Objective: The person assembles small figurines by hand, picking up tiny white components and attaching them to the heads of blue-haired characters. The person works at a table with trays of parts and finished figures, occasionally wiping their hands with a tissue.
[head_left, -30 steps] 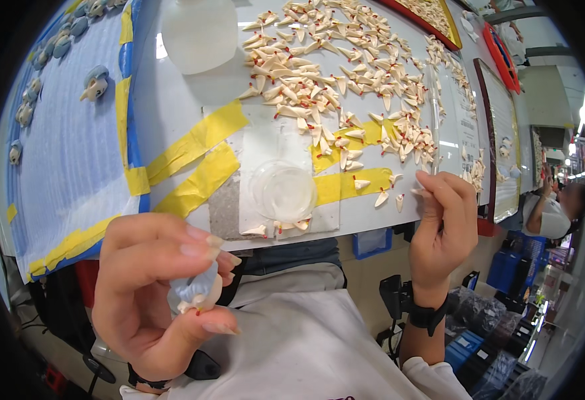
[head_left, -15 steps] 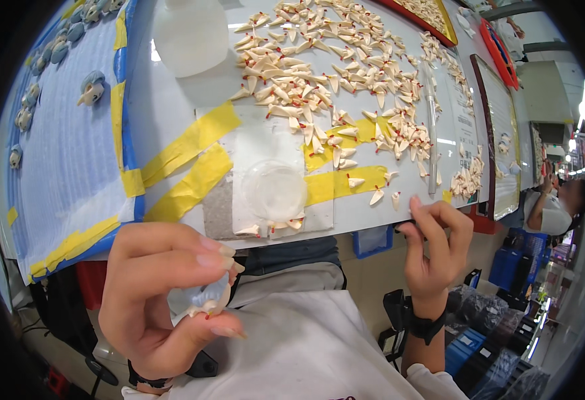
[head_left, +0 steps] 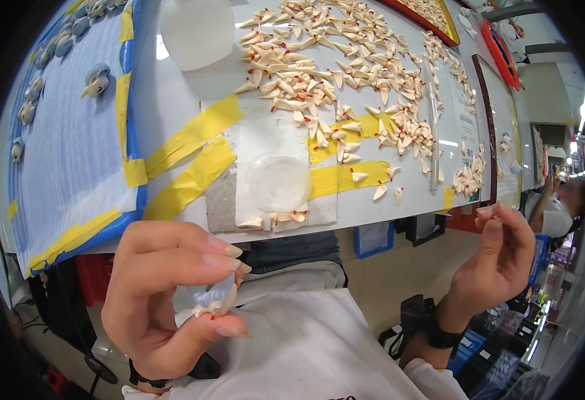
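Observation:
In front of my chest, my left hand [head_left: 147, 293] pinches a small figurine head [head_left: 214, 295] between thumb and fingers. The head has pale blue hair, cream parts and a red spot near my thumb; my fingers cover much of it. My right hand [head_left: 499, 257] hangs off the table's right front edge, thumb and fingertips pressed together. Whatever may be between those tips is too small to tell. Several cream pointed pieces with red tips [head_left: 299, 63] lie spread over the table. A shallow translucent dish [head_left: 279, 183] stands near the front edge, a few such pieces beside it.
On a blue-edged cloth [head_left: 72, 153] at left sit several blue-haired heads [head_left: 96, 81]. A translucent white container [head_left: 198, 33] stands behind the yellow tape [head_left: 192, 137]. A metal pen-like rod [head_left: 434, 137] lies at right. Farther back, a person [head_left: 556, 207] sits at another table.
My right hand has moved right, away from the loose pieces by the table edge, and its fingertips have come together. The left hand keeps its grip on the figurine head, almost unmoved.

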Demonstrator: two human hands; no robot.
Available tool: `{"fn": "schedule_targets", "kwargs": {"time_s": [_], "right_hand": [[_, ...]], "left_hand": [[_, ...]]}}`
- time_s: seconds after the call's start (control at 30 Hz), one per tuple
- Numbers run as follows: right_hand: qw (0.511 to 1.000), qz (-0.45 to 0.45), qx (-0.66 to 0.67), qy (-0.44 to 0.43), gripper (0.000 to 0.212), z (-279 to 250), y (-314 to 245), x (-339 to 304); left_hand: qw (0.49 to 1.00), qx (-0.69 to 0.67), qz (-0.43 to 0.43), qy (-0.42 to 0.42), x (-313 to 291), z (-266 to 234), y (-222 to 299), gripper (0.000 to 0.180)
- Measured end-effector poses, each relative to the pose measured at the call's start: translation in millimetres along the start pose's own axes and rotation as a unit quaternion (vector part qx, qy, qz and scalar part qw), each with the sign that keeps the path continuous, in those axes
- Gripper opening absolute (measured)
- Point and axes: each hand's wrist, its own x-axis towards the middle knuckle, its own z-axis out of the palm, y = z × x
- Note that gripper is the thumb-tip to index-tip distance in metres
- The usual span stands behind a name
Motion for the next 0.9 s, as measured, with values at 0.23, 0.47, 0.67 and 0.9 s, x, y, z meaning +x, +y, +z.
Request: {"fn": "schedule_targets", "kwargs": {"time_s": [0.23, 0.47, 0.67, 0.9], "right_hand": [[0.976, 0.150, 0.133, -0.084, 0.016, -16, 5, 12], [0.899, 0.281, 0.314, -0.117, 0.017, -13, 1, 19], [0.896, 0.300, 0.295, -0.145, 0.019, -1, -13, 23], [0.933, 0.175, 0.265, -0.172, 0.021, 25, -11, 25]], "left_hand": [[1.000, -0.020, -0.011, -0.014, -1, -6, -1, 0.043], [0.997, -0.065, -0.032, -0.026, -2, -13, 0, 0.046], [0.962, -0.242, -0.123, 0.042, 1, -8, 2, 0.059], [0.992, -0.115, -0.003, -0.058, 5, -22, -8, 0.054]]}}
